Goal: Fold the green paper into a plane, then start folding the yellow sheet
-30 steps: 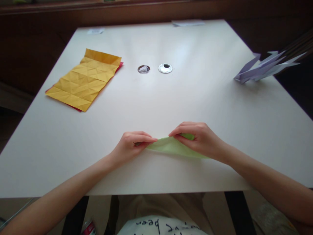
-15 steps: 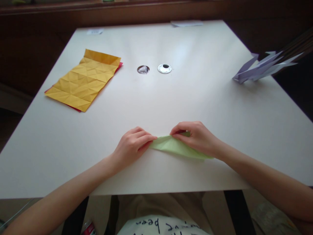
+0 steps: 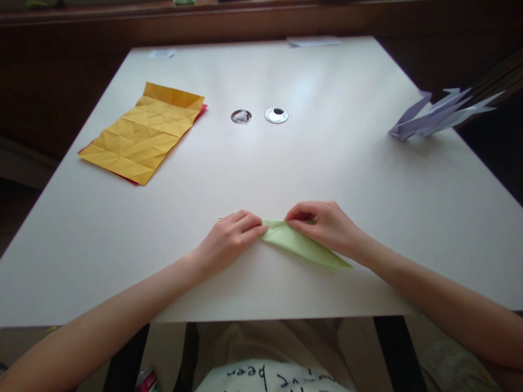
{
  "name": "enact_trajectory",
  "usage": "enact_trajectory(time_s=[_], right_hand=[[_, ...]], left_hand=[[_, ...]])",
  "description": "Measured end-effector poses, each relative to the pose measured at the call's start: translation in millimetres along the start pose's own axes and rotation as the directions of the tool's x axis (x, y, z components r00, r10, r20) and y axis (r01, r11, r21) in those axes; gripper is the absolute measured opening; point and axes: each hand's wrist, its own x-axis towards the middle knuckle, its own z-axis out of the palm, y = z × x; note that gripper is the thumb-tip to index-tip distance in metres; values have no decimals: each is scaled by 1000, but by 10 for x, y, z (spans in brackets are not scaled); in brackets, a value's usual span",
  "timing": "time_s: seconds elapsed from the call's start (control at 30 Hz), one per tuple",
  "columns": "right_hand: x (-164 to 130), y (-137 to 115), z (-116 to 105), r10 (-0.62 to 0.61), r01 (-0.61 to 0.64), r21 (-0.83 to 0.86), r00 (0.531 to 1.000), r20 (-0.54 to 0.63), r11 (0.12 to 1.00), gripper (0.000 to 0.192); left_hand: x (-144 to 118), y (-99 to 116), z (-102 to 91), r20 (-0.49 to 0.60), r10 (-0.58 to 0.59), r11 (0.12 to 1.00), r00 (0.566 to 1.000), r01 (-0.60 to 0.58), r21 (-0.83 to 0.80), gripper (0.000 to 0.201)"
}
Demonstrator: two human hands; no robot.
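Observation:
A folded sheet of light green paper [image 3: 300,245] lies near the front edge of the white table, with one pointed corner reaching to the right. My left hand [image 3: 235,237] is closed on the paper's left end, its fingers together and covering that part. From the other side, my right hand [image 3: 321,223] pinches the upper edge between thumb and forefinger. A thin tip [image 3: 220,218] shows just past my left hand; whether it belongs to the green paper I cannot tell.
Creased yellow paper [image 3: 141,133] lies over red paper [image 3: 204,110] at the left. Two round holes sit mid-table, one a silver-rimmed grommet [image 3: 277,115]. A pale purple folded-paper piece [image 3: 429,117] stands at the right edge. A white paper [image 3: 314,42] lies at the far edge.
My left hand has slid slightly right along the green paper, closer to my right hand. The paper's right corner now points lower and shows more clearly. My right hand has barely moved.

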Motion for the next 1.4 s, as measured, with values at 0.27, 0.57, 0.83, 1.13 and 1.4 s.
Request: enact_trajectory(time_s=[0.27,0.57,0.83,1.13,1.4], right_hand=[[31,30,-11,-71,69,-154,997,-2,986,8],[71,129,-43,-424,435,-138,900,103,890,19],[169,229,-115,-532,555,-109,827,184,825,23],[180,241,-104,-562,596,-138,797,223,791,29],[156,214,-116,-538,577,-149,809,237,803,30]], left_hand=[[-55,160,4,100,64,952,993,-91,294,35],[49,-32,-68,234,-26,987,972,-12,158,42],[33,-17,-105,234,24,985,972,-63,160,43],[-42,84,-150,279,33,985,960,-79,152,43],[-111,251,-134,299,93,992,950,-115,57,42]])
